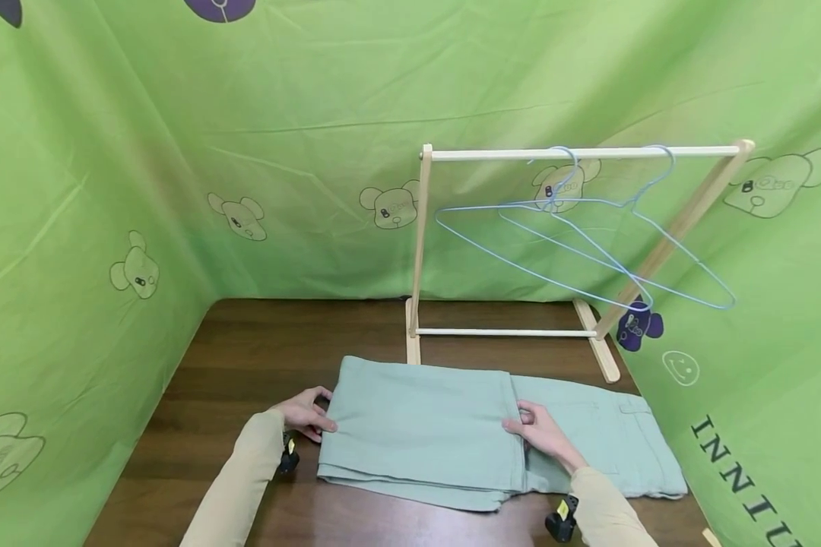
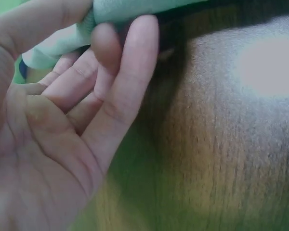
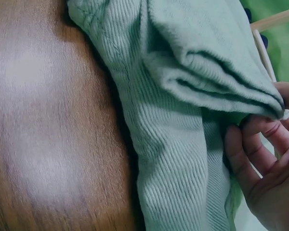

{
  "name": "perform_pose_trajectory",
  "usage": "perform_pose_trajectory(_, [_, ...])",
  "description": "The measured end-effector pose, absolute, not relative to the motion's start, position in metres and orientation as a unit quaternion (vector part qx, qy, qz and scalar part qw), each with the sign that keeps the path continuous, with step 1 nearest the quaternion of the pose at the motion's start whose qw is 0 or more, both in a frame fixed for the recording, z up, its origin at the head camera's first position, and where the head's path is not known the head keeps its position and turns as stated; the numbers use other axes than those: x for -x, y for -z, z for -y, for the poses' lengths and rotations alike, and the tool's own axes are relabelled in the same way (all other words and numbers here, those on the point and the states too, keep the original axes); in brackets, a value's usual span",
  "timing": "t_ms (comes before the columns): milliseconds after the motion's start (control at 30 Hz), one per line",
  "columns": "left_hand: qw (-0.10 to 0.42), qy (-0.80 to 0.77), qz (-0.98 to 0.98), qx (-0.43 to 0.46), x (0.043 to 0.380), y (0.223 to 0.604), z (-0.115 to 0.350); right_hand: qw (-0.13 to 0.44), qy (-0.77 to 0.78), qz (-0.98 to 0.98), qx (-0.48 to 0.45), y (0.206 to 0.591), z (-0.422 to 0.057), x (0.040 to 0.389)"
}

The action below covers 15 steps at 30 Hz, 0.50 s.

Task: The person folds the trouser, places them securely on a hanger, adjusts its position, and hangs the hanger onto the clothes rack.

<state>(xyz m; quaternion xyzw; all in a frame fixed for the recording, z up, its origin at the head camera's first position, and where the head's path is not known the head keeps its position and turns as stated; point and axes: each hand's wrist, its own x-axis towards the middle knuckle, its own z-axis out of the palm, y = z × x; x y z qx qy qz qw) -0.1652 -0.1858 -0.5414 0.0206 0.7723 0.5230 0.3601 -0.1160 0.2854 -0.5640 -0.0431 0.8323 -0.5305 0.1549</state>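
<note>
Pale green trousers [image 1: 417, 425] lie on the table, their legs doubled over in stacked layers toward the left. The waist part [image 1: 616, 433], with belt loops, is flat at the right. At the left fold, my left hand [image 1: 305, 414] pinches the cloth, thumb on top and fingers beneath the edge. My right hand [image 1: 542, 431] pinches the right edge of the folded-over layers, above the waist part. In the right wrist view, the ribbed layers [image 3: 202, 72] curl at the edge between thumb and fingers. The left wrist view shows fingertips [image 2: 143, 33] right at the cloth's underside.
Behind the trousers stands a wooden rack [image 1: 420, 251] with a white top bar [image 1: 479, 155]. Two blue wire hangers [image 1: 540, 276] hang from the bar toward the right. Green printed fabric [image 1: 301, 99] walls in the dark wooden table [image 1: 287, 334] at the back and sides.
</note>
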Motion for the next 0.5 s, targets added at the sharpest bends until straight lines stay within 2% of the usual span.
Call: perform_pose_trajectory(500, [0.34, -0.478, -0.81, -0.013, 0.172, 0.548, 0.175, 0.142, 0.505, -0.851, -0.002, 0.569, -0.301, 0.111])
